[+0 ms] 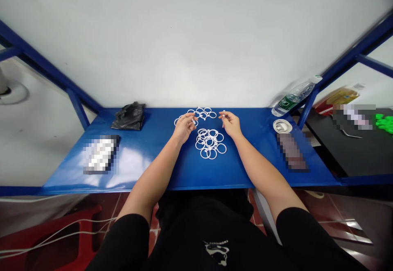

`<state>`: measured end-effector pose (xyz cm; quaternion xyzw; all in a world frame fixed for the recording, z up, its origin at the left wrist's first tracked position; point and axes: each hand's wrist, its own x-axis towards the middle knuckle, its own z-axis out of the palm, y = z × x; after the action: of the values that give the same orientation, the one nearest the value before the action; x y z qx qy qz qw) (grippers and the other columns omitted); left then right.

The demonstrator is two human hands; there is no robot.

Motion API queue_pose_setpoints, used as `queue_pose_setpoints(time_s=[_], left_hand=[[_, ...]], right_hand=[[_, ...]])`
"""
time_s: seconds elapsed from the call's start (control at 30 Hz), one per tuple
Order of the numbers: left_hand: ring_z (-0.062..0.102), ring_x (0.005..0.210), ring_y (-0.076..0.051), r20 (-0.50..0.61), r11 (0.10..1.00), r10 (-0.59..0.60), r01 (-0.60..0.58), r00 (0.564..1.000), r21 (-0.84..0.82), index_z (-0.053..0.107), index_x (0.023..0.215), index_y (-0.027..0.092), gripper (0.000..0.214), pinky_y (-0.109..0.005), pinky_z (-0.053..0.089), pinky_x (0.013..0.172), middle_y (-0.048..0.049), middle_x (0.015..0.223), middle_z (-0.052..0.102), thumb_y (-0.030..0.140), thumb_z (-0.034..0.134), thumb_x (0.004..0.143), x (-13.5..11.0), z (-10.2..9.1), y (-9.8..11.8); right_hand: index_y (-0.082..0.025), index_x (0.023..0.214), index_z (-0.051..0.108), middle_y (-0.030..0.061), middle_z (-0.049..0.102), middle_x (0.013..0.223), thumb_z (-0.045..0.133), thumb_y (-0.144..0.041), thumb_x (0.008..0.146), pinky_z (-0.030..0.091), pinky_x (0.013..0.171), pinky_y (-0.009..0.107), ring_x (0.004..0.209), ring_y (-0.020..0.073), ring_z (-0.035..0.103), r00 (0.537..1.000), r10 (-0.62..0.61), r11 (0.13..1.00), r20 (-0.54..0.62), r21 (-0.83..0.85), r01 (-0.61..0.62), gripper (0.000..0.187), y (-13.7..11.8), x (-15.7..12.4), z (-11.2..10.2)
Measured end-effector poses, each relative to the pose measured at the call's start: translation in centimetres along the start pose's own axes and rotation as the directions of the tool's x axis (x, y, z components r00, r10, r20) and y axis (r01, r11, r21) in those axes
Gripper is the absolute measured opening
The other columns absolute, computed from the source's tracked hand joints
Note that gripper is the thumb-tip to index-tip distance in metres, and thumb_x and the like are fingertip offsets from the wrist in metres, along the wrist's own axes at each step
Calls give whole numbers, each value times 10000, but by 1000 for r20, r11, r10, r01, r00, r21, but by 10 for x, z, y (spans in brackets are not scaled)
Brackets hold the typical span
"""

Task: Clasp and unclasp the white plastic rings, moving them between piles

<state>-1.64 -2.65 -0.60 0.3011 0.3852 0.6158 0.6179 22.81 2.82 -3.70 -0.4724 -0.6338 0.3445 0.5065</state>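
Observation:
White rings with small knobs, which look like plastic curtain rings, lie on the blue table in two groups. One overlapping pile is in front of me, between my forearms. A looser group of rings lies farther back, partly hidden behind my left hand. My left hand is closed in a pinch at this back group, with a small white piece at its fingertips. My right hand, right of the rings, also pinches a small white piece. Whether these pieces belong to rings I cannot make out.
A crumpled black plastic bag and a blurred flat object lie on the left of the table. On the right are a leaning water bottle, a coiled white cable and another blurred object. Blue frame bars flank the table.

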Motion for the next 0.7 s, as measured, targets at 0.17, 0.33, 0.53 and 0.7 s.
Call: queue_pose_setpoints(time_s=[0.17, 0.33, 0.53, 0.7], left_hand=[[431, 475, -41, -63, 1000, 17, -17, 998, -3, 702, 993, 171, 295, -240, 506, 565, 17, 801, 681, 260, 688, 712, 4, -4, -1], [435, 485, -48, -92, 999, 44, -41, 995, 35, 704, 988, 169, 299, -243, 503, 588, 25, 772, 640, 262, 640, 712, 7, -8, -2], [415, 468, -55, -200, 997, 70, -64, 977, 35, 696, 875, 173, 209, -228, 463, 553, 30, 688, 586, 235, 604, 697, 11, -10, -2], [372, 450, -55, -268, 992, 122, -115, 956, 44, 659, 743, 189, 126, -224, 460, 547, 34, 643, 568, 206, 565, 662, 11, -9, -3]], right_hand=[[-199, 1031, 775, 46, 786, 905, 590, -427, 905, 519, 540, 279, 486, 110, 572, 1000, -4, 1000, 12, 15, 4, 319, -3, -1, -1], [-196, 992, 781, 34, 775, 877, 569, -399, 887, 514, 544, 271, 494, 109, 568, 1000, -3, 1000, 2, 4, 3, 312, -2, 0, -1], [-195, 990, 793, 44, 771, 912, 534, -360, 881, 531, 567, 275, 509, 108, 570, 1000, -21, 999, -4, -33, 21, 326, -3, 0, -1], [-199, 1083, 800, 51, 781, 953, 531, -366, 901, 540, 572, 286, 503, 106, 571, 1000, -28, 999, 1, -16, 28, 365, -4, 0, -1]])
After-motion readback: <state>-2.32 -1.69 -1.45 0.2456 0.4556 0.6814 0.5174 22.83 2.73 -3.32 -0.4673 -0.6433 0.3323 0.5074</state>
